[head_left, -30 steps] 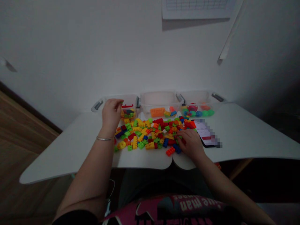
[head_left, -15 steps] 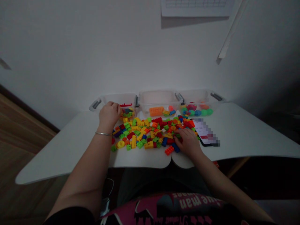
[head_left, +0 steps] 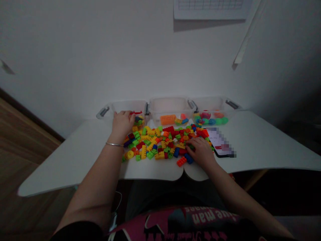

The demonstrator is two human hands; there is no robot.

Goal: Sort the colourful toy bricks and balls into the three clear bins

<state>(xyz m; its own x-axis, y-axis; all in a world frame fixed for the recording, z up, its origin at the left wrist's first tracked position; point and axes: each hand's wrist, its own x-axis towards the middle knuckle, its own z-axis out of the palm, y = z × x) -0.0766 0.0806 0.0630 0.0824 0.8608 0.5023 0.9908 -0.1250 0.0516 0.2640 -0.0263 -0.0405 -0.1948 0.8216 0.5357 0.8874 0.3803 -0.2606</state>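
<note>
My left hand [head_left: 122, 124], with a bracelet at the wrist, is over the front of the left clear bin [head_left: 130, 105]. Its fingers are bent and apart, and I see nothing held in them. Toy building bricks [head_left: 150, 140] in red, yellow, green, blue and orange lie in a wide pile on the white table. At the right end of the pile, my right hand [head_left: 201, 152] rests on bricks, its thumb and fingers apart. A dark green brick shows in the gap between them. Just left of that hand lie a red-orange brick [head_left: 181, 161] and a blue brick [head_left: 188, 158].
A middle clear bin [head_left: 170, 104] holds an orange cylinder [head_left: 168, 119] and a few small pieces. Colourful round pieces show in the right clear bin [head_left: 210, 103]. A phone [head_left: 220, 142] lies right of the pile. The white table [head_left: 271, 144] meets the wall behind.
My left hand has shifted a little to the right and down along the left bin, and its fingers look more spread. My right hand stays in nearly the same place.
</note>
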